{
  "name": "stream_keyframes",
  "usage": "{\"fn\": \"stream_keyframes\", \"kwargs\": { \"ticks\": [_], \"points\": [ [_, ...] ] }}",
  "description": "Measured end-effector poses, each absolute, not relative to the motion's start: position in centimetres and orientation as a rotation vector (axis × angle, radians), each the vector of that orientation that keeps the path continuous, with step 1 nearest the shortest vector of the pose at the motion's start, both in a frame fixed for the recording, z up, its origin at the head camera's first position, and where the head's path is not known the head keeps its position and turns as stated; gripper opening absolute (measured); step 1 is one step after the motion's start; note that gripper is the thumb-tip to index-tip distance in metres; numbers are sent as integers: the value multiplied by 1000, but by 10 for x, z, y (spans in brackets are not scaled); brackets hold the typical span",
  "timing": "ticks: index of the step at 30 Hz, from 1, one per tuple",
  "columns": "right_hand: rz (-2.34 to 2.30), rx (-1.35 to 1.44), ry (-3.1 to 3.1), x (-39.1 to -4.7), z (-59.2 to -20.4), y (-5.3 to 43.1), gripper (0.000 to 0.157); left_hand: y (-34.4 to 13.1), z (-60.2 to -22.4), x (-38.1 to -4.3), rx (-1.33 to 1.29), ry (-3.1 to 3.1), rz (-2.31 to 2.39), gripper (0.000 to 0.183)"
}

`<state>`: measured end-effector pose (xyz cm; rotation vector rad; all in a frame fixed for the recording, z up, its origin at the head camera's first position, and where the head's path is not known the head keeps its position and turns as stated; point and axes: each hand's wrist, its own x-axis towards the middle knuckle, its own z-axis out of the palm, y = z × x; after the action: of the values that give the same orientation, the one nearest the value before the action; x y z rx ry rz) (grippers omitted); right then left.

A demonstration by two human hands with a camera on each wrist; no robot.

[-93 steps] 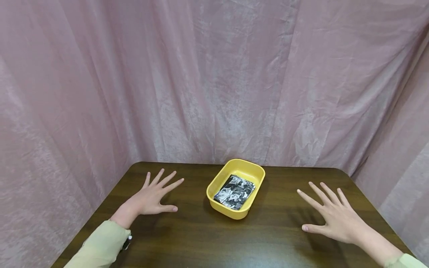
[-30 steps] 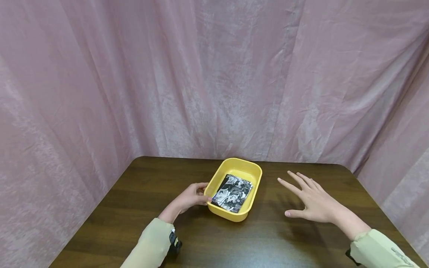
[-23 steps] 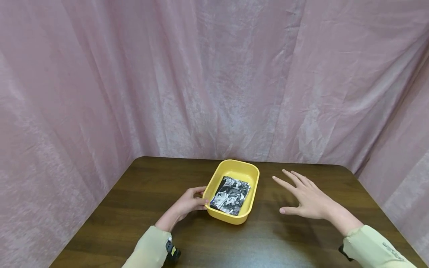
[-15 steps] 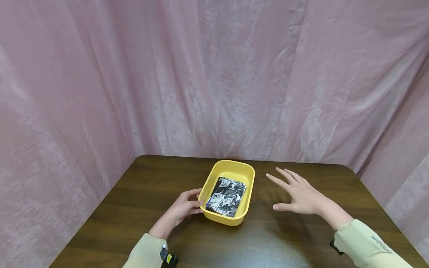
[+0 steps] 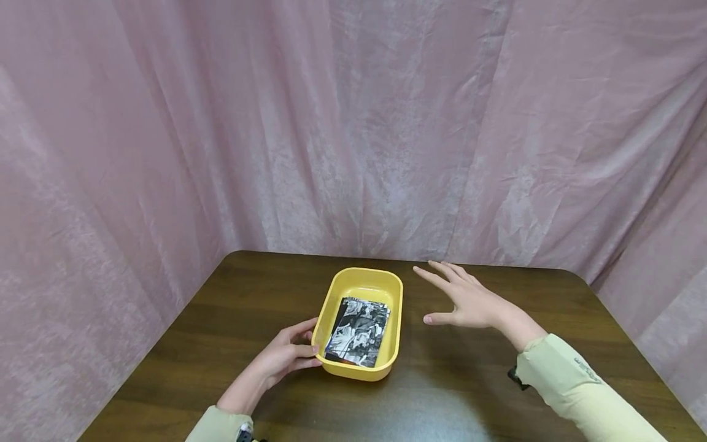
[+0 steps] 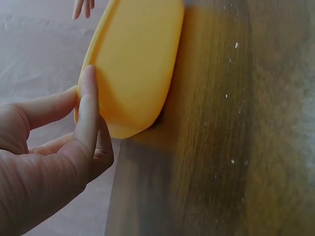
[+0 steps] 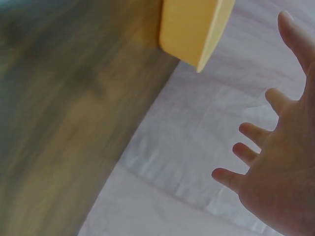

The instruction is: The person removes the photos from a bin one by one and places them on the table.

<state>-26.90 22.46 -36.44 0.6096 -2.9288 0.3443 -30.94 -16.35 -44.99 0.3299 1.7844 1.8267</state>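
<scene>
A yellow plastic bin (image 5: pixel 394 331) stands on the dark wooden table, a little left of the middle in the head view. Inside it lies a stack of black-and-white printed cards or sheets (image 5: pixel 359 331). My left hand (image 5: pixel 278 356) pinches the bin's rim at its near left side, thumb on one face and fingers on the other. The left wrist view shows that hand (image 6: pixel 64 142) gripping the rim of the bin (image 6: pixel 138 59) from outside. To the right, my right hand (image 5: pixel 466 301) hovers with fingers spread, apart from the bin and touching nothing.
The brown table (image 5: pixel 265 288) has rounded far corners. Pink velvet curtains (image 5: pixel 353 123) hang behind it and along both sides. Small pale specks (image 6: pixel 236 45) dot the tabletop in the left wrist view.
My left hand has gone from spread above the table to pinching the rim, and the bin has slid left and nearer. My right hand has moved left toward it, fingers still spread.
</scene>
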Motion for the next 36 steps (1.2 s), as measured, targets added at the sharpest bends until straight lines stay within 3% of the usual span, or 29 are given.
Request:
{"fn": "stream_keyframes", "kwargs": {
  "ticks": [12, 25, 36],
  "points": [
    [567, 677, -3028, -317, -342, 174, 92, -185, -450, -299, 349, 1773, 1799, 74],
    [824, 730, -2993, -366, -352, 82, 90, -212, -444, -288, 426, 1768, 1704, 86],
    [1056, 596, -2900, -361, -403, 36, 60, -230, -447, -288, 464, 1724, 1690, 88]
  ]
}}
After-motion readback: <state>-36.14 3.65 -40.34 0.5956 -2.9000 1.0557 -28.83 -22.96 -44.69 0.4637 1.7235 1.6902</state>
